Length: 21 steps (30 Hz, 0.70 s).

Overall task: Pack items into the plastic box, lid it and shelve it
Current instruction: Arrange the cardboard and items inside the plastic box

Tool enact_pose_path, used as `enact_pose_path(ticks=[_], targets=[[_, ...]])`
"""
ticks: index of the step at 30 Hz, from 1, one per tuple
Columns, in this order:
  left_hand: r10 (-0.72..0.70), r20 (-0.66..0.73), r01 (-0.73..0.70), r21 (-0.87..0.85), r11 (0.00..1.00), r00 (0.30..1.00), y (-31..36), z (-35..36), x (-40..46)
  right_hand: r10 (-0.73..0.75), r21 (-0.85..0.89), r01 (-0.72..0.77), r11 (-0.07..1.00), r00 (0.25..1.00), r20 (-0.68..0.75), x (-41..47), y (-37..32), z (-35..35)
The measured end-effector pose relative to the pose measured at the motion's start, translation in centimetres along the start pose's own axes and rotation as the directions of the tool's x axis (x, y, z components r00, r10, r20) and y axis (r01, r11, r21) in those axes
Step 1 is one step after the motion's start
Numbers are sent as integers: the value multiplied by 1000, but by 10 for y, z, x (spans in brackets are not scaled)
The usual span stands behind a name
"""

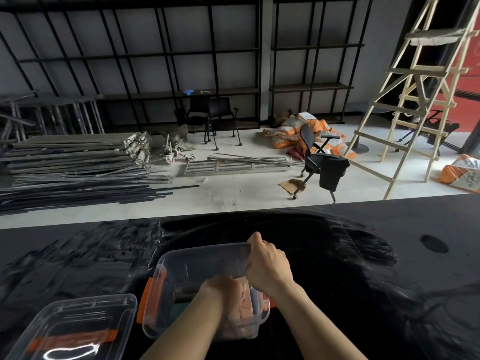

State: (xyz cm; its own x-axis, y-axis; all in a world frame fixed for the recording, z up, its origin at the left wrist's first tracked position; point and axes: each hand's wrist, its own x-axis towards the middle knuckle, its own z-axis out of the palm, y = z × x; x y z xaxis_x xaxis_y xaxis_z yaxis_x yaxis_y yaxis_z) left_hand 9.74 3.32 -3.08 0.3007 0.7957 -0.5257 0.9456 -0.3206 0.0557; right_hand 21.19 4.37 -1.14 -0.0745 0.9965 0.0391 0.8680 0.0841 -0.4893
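Lid (75, 326), then box (197, 266) lengthwise away.

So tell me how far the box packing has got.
Partly packed: a few items already lie in the clear plastic box. In hand: the left hand is inside it, apparently placing something, while the right hand grips its rim. Left: the lid lies off beside it; the box is not yet lidded or shelved.
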Motion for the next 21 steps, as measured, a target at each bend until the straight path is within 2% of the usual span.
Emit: enact_pose_path(ticks=[2, 5, 10, 14, 17, 19, 21], targets=[[34, -8, -33, 30, 999, 999, -2, 0, -1, 2, 5, -2, 1000, 1000, 6, 1, 0, -1], [52, -122, -39, 108, 993, 991, -1, 6, -1, 4, 4, -4, 1000, 1000, -2, 1, -2, 1], [66, -198, -44, 112, 993, 978, -9, 9, -2, 4, -14, -4, 1000, 1000, -21, 1, -1, 1], [111, -255, -107, 31, 994, 961, -18, 7, -9, -103, -67, 93, 993, 980, -173, 0, -7, -4], [98, -362, -134, -76, 988, 927, -34, -6, -17, -221, -15, 226, 974, 932, -288, 0, -20, -9], [121, -445, -126, 19, 992, 887, -45, -14, -24, -224, 54, 244, 968, 944, -241, 0, -25, -12], [175, -433, -101, 189, 977, 884, -55, -15, -27, -200, 56, 206, 977, 975, -97, 0, -28, -12]])
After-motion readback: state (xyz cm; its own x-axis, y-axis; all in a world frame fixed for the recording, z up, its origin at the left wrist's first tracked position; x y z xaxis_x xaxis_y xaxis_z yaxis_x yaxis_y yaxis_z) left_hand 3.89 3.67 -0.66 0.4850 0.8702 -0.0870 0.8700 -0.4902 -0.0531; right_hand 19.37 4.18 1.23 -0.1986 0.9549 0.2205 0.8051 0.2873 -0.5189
